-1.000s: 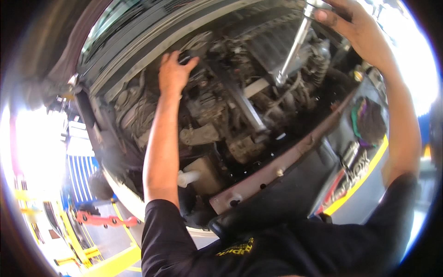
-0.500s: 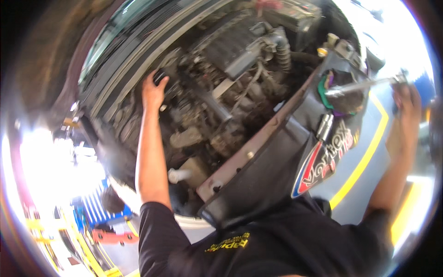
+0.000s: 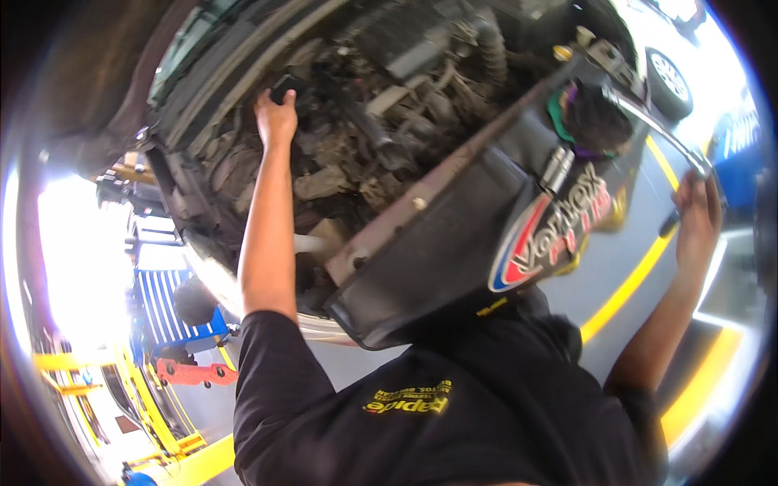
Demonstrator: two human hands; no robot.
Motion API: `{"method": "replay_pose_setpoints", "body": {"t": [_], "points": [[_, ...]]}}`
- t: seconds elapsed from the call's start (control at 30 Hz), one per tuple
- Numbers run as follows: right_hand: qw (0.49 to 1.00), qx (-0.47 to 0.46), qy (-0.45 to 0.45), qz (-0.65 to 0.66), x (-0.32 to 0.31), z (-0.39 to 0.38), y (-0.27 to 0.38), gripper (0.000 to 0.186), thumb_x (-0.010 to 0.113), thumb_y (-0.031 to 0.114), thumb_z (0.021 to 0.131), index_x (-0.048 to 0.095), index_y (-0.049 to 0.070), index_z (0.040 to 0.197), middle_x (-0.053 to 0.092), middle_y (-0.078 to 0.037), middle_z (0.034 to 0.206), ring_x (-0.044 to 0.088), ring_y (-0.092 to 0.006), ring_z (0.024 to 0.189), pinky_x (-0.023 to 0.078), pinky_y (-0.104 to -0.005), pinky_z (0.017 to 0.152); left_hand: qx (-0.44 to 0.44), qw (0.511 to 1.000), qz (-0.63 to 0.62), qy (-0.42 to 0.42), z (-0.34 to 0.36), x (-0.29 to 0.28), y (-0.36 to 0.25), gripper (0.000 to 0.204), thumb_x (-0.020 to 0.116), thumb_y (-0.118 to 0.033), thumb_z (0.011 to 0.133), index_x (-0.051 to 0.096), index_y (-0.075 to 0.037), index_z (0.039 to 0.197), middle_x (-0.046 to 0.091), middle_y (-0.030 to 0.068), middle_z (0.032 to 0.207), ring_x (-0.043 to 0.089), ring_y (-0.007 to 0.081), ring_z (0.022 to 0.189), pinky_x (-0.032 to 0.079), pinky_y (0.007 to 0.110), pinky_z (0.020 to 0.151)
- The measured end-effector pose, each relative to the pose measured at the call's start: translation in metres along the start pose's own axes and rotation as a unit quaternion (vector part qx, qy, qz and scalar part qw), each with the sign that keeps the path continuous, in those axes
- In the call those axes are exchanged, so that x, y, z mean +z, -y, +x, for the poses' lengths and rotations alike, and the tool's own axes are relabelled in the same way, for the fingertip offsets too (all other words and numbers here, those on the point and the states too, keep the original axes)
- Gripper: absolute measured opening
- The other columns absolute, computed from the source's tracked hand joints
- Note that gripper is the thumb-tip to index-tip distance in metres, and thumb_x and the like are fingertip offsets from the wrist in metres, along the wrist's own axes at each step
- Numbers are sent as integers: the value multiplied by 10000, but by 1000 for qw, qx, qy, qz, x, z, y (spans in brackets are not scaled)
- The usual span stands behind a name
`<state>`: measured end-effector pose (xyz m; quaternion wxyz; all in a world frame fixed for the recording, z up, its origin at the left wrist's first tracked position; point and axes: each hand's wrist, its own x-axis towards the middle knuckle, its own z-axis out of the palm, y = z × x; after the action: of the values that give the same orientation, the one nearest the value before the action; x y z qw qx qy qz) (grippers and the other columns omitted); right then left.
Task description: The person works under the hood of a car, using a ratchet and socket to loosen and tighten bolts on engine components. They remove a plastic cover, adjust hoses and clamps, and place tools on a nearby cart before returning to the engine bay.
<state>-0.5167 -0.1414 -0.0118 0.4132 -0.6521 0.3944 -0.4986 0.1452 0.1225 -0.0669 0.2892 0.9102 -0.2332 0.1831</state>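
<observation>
Head view: a grimy metal engine [image 3: 322, 183] lies beyond a glossy black cover [image 3: 421, 267], draped near me, likely shielding paint. At right, my right hand [image 3: 695, 198] clamps a long chrome ratchet [image 3: 660, 131] near its joint, perhaps for control; far left, my left hand [image 3: 277, 117] grips a small black block [image 3: 283, 87].

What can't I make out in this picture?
All in the head view:
- Black part: the left hand covers its near side; what it is, and how firmly it's gripped, can't be told.
- Wrench: the right hand hides part of its handle.
- Windshield: cut off by the picture's upper edge and dark rim.
- Far left background: washed out by glare.
</observation>
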Motion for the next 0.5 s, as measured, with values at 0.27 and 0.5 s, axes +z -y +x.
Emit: {"method": "replay_pose_setpoints", "body": {"t": [0.27, 0.5], "points": [[992, 4, 128, 3, 27, 46, -6, 278, 695, 277, 989, 522, 59, 1000, 471, 27, 746, 367, -57, 643, 301, -245, 569, 90, 980, -25, 173, -143, 18, -113, 814, 597, -469, 998, 204, -136, 1628, 2, 294, 1673, 209, 491, 1512, 329, 502, 1191], [961, -98, 140, -219, 77, 93, -20, 358, 813, 171, 849, 498, 34, 953, 530, -128, 740, 503, -276, 657, 432, -381, 642, -210, 936, -212, 189, -160, 3, -97, 900, 649, -537, 962, 277, 13, 1571, 457, 219, 1514, 541, 346, 1311, 442, 456, 1086]]}}
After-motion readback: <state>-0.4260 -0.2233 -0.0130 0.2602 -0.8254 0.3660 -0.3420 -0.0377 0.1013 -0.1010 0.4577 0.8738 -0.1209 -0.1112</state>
